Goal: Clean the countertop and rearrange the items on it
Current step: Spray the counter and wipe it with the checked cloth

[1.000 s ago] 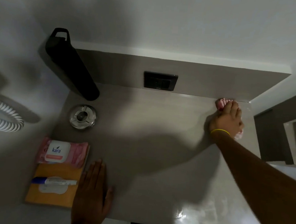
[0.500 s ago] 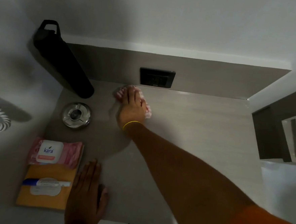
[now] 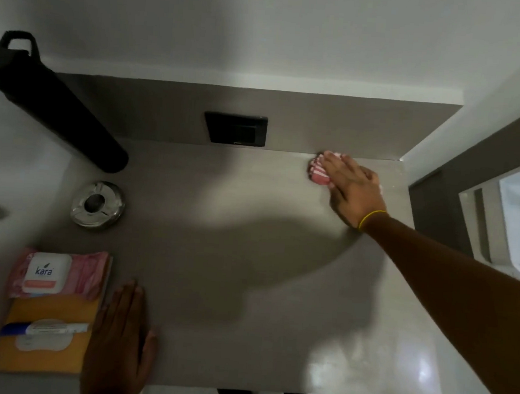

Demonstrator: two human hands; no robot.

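A dim indoor view is shown, lit unevenly from above and to the right. A bright glare patch is seen on the glossy countertop [image 3: 273,336] near its front right corner, while the left side and the rear are left in grey gloom. A broad, soft shadow is cast across the middle of the surface beneath the outstretched right arm [image 3: 449,290]. Strong wide-angle distortion is visible: straight edges are bowed and the black bottle [image 3: 59,106] at the far left is stretched diagonally. The corners are smeared and out of focus, and fine detail is softened throughout.
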